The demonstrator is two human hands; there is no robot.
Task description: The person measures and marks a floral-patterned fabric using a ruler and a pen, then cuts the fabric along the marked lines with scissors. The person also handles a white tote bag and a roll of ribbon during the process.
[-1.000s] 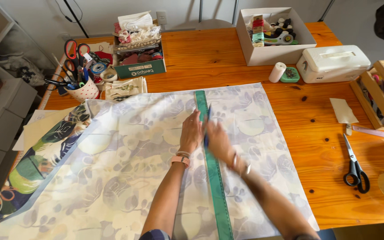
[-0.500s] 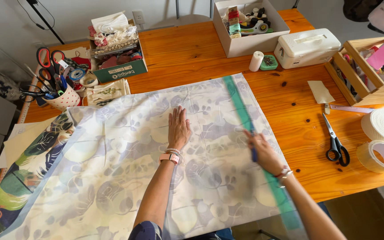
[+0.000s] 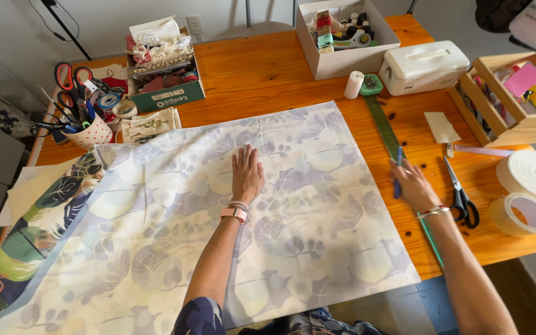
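A pale floral fabric point(image 3: 175, 242) lies spread over the wooden table point(image 3: 262, 74). My left hand point(image 3: 247, 174) rests flat on it, fingers apart, near the middle. My right hand point(image 3: 412, 185) is off the cloth's right edge, over the bare wood. It grips a blue pen point(image 3: 397, 169) and lies on a long green ruler point(image 3: 384, 127) that runs from the table's back toward the front edge, beside the cloth.
Black-handled scissors point(image 3: 460, 193) and two tape rolls point(image 3: 525, 214) lie to the right. A wooden crate point(image 3: 511, 105), a white case point(image 3: 424, 66) and a white box point(image 3: 345, 34) stand at the back. A cup of scissors and pens point(image 3: 82, 124) sits at the left.
The green ruler has slid from the cloth's middle off to its right edge, carried by my right hand. My left hand has stayed flat on the fabric.
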